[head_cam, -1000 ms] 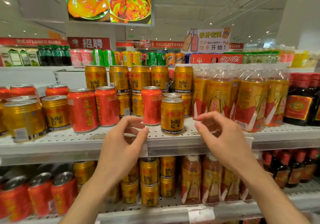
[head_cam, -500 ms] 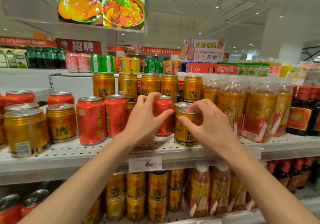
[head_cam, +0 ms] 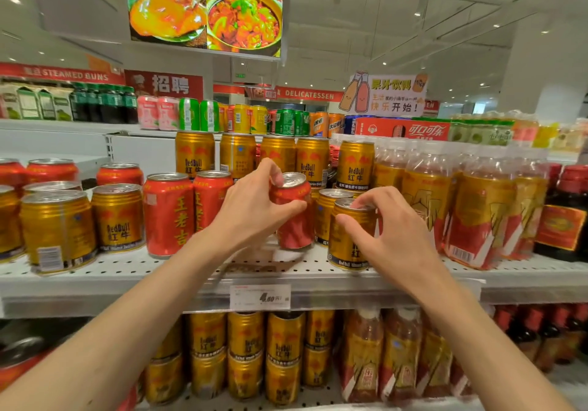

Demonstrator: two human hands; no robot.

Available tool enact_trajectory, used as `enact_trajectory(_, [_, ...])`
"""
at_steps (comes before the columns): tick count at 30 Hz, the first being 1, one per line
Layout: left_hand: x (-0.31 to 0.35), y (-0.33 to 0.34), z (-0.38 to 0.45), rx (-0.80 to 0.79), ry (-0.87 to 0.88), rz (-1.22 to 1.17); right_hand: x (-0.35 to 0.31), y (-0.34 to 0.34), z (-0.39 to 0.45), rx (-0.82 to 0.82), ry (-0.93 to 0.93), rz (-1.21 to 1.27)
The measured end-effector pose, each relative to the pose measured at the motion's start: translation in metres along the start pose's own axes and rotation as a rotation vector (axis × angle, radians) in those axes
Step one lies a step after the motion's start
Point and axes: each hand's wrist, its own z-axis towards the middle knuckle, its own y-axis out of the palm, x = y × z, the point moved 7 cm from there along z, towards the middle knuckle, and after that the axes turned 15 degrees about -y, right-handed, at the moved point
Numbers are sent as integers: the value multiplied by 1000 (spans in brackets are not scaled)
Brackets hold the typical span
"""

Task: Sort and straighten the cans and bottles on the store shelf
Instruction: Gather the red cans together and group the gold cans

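Note:
My left hand grips a red herbal-tea can at mid shelf, thumb in front and fingers over its top; the can tilts slightly. Beside it, my right hand wraps a gold Red Bull can standing near the front of the white perforated shelf. Another gold can stands just behind, between the two held cans. Two red cans stand left of my left hand, with gold cans further left.
A back row of stacked gold cans fills the shelf's rear. Shrink-wrapped tea bottles crowd the right, dark red-capped bottles at far right. A price tag hangs on the shelf edge. More cans and bottles fill the lower shelf.
Both hands rose from the shelf edge and closed on the cans, left on the red one, right on the gold one. The red can now tilts. The view moved closer.

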Motion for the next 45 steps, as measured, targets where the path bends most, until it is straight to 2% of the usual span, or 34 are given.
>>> enact_trajectory(6, [-23,-28,-24,41,-55,-56,-24,-8,-9,109,-60,8])
enact_trajectory(9, [-41,-43,-40,35,-55,-179,-52,0,-20,145,-73,58])
enact_trajectory(13, [-67,-61,-63,-14,-39,-332,-94,29,-30,84,-92,111])
enact_trajectory(17, [-92,-78,-83,-82,-73,-484,-123,64,-40,-42,17,324])
enact_trajectory(21, [-115,-87,-100,-152,-110,-541,-144,81,-53,-20,118,469])
enact_trajectory(27, [-140,-93,-117,-212,-213,-573,-156,94,-63,-76,164,551])
enact_trajectory(31, [-152,-103,-123,-198,-273,-551,-162,102,-59,-123,144,608])
enact_trajectory(38, [-170,-145,-128,-88,-282,-478,-190,127,-36,-199,66,693])
enact_trajectory(45, [-198,-192,-127,0,-235,-471,-236,147,-5,-255,-27,670])
